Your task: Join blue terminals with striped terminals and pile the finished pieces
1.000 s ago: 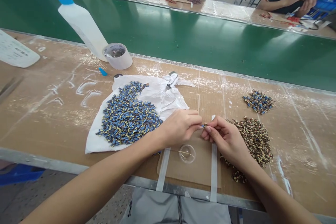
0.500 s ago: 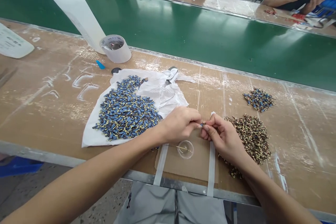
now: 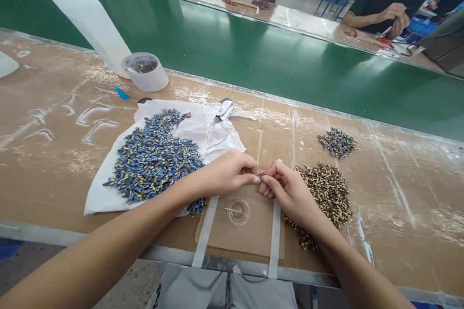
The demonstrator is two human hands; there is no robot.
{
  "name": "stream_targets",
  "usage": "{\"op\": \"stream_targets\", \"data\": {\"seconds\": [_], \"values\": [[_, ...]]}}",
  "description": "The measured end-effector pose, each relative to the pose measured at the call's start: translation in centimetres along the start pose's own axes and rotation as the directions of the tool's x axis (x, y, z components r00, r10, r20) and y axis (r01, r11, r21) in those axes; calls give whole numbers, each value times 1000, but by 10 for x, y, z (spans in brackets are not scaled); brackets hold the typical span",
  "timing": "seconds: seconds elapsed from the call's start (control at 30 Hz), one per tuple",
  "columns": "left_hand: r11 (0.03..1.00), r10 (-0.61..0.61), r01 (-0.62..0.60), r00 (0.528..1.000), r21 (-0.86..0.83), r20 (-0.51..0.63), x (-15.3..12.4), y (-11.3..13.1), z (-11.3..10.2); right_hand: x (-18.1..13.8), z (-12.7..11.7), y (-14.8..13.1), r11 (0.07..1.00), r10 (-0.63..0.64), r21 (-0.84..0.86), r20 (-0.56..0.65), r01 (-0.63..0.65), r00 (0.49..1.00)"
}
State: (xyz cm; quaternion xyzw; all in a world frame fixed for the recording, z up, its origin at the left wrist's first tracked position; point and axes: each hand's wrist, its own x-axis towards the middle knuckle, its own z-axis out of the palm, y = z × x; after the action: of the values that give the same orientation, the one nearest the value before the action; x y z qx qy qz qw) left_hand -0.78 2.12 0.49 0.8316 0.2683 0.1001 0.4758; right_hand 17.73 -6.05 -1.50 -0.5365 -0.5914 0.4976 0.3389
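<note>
Head view. Clock directions are taken from the point where the hands meet, with 12 o'clock toward the green belt [image 3: 232, 53]. The left hand [image 3: 232, 174] and right hand [image 3: 290, 190] are closed to fingertip pinches, both on one small blue piece [image 3: 260, 175] raised over the tabletop [image 3: 406, 231]; its ends are too hidden to tell how it is made up. At 9 o'clock, a heap of blue-and-yellow pieces [image 3: 155, 159] lies on a white sheet [image 3: 97, 198]. At 3 o'clock, just beside the right forearm, is a heap of brown-and-cream pieces [image 3: 328, 193]; at 2 o'clock, a smaller mixed pile [image 3: 337, 142] lies apart from it. At 7 o'clock, a clear cup [image 3: 238, 219] with a thin stick [image 3: 235, 210] lying across it rests on a cardboard pad [image 3: 250, 244]. A tape roll [image 3: 148, 77] stands between 10 and 11 o'clock. For good handling, the pinch is best kept light and close to the join of the fingertips, the two grips in line so that the piece does not twist, and the wrists clear of the cup and both heaps.
</note>
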Motion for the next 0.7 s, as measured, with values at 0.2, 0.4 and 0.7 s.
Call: {"op": "stream_targets", "data": {"seconds": [0.2, 0.4, 0.7], "values": [[970, -242, 242, 968, 12, 63, -35, 10, -66, 5, -38, -9, 976, 9, 214, -220, 39, 975], [690, -543, 572, 814, 445, -205, -58, -7, -100, 12, -125, 28, 962, -150, -263, -740, -76, 656], [665, -544, 543, 823, 512, -166, -56, -17, -92, 18, -161, 66, 951, -204, -286, -865, -117, 458]]}}
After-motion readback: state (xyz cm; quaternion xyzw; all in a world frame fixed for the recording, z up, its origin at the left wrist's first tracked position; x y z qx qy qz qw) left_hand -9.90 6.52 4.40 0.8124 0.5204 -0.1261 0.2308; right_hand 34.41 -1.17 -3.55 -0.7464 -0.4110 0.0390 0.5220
